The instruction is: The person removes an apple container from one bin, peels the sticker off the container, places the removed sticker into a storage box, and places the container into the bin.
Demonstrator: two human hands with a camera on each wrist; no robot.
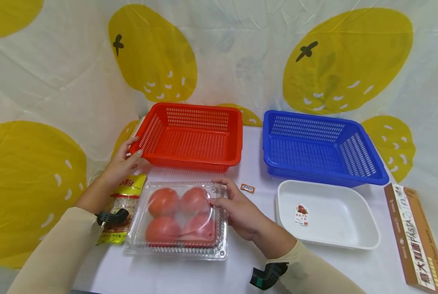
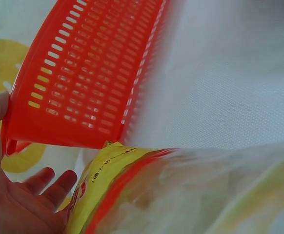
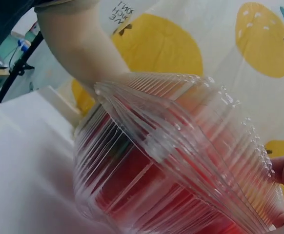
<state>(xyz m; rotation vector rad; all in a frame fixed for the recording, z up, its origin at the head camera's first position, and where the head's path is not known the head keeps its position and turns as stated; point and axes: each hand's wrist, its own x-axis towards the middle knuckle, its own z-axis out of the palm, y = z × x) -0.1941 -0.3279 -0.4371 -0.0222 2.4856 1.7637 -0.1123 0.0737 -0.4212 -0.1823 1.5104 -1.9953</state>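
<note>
At the front left corner of a red plastic basket (image 1: 200, 163), my left hand (image 1: 119, 163) pinches the rim between thumb and fingers. Two of its other fingers (image 2: 61, 187) stretch out below the corner in the left wrist view. My right hand (image 1: 242, 212) grips the back right corner of a clear plastic clamshell box (image 1: 138, 241), thumb over the lid. Several red tomatoes (image 1: 163, 202) show through its lid. In the right wrist view the ribbed side of the box fills the middle, with fingertips (image 3: 281, 170) at the right edge.
A yellow food bag (image 1: 125, 214) lies under my left forearm, beside the box. To the right stand a blue basket (image 1: 325, 175), a white tray (image 1: 336, 220) with a sticker, and a long pasta box (image 1: 417, 237). A small orange packet (image 1: 247, 188) lies between the baskets.
</note>
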